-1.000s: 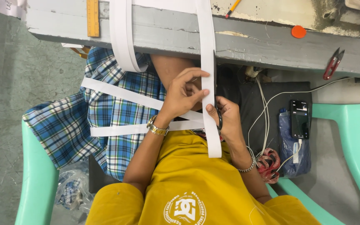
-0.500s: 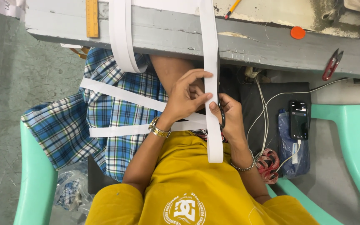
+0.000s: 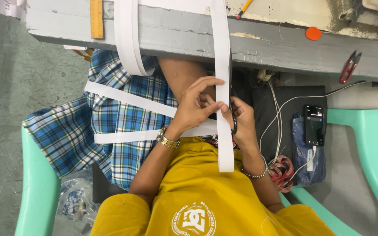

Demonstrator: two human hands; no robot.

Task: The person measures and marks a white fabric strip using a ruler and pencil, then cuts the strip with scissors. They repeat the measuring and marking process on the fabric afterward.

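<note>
A long white strip (image 3: 222,57) hangs from the grey table edge (image 3: 276,46) down over my lap to my yellow shirt. My left hand (image 3: 194,109), with a gold watch at the wrist, pinches the strip from the left. My right hand (image 3: 243,124), wearing a bead bracelet, holds the strip's right edge, and the dark handle loop of a pair of scissors (image 3: 234,125) sits on its fingers. The blades are hidden. A second white loop (image 3: 127,48) hangs from the table, and two more strips (image 3: 127,98) cross the blue plaid cloth (image 3: 110,124) on my lap.
On the table lie a yellow ruler (image 3: 96,19), a pencil (image 3: 244,7), an orange disc (image 3: 313,33) and red thread snips (image 3: 350,66). A phone (image 3: 314,124) with white cables rests on a blue pouch at my right, beside a green plastic chair (image 3: 372,144).
Both hands have shifted slightly down the strip, and its free end hangs a little lower on my shirt. My left fingers have regripped.
</note>
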